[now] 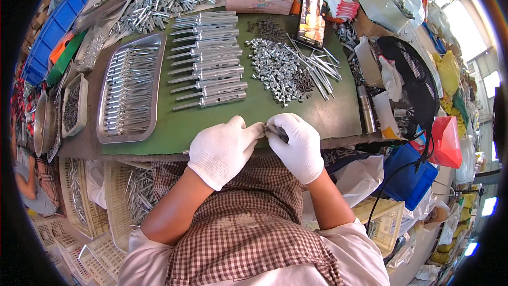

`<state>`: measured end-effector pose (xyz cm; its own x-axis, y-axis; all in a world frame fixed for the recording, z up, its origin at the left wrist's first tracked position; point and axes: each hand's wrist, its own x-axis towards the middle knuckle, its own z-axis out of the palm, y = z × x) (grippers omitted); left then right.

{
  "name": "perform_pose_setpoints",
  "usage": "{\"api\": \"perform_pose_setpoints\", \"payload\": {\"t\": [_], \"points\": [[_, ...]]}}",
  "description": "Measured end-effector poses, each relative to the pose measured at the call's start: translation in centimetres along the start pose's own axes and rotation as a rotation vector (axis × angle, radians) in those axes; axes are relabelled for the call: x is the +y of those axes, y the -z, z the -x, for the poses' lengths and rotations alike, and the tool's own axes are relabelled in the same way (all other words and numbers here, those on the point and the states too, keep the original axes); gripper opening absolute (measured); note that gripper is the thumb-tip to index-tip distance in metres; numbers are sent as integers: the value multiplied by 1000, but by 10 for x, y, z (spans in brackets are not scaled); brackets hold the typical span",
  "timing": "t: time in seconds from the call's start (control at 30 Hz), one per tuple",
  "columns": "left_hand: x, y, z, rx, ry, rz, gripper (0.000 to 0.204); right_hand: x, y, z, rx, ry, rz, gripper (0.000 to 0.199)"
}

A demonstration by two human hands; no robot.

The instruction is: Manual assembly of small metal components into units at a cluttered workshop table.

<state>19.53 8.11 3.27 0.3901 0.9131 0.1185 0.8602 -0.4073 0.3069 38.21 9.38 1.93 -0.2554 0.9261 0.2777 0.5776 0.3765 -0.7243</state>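
Note:
Both my hands wear white knitted gloves and meet at the front edge of the green work mat (338, 116). My left hand (222, 151) is closed around a thin metal rod (186, 152), whose end pokes out on its left side. In my right hand (299, 145) a grey metal piece (279, 133) is pinched, its tip close to the left fingertips. Whether the two parts join is hidden by the gloves. Beyond my hands lie a row of slotted metal tubes with rods (211, 69), a heap of small silver fittings (278, 69) and loose thin rods (320, 71).
A metal tray (153, 111) of finished-looking rods lies left. Behind are a pile of metal tubes (169, 0), a pink box of small parts (259, 5) and a propped phone (312, 21). A black mesh object (410, 74) and blue bin (407, 175) stand right.

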Motion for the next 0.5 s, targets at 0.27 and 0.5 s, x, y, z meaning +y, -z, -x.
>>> {"api": "perform_pose_setpoints", "payload": {"t": [0.27, 0.5], "points": [[-1, 4, -3, -22, -7, 23, 20, 1, -5, 3, 99, 71, 15, 16], [2, 3, 3, -20, -24, -35, 26, 2, 9, -1, -68, 13, 78, 18]]}}
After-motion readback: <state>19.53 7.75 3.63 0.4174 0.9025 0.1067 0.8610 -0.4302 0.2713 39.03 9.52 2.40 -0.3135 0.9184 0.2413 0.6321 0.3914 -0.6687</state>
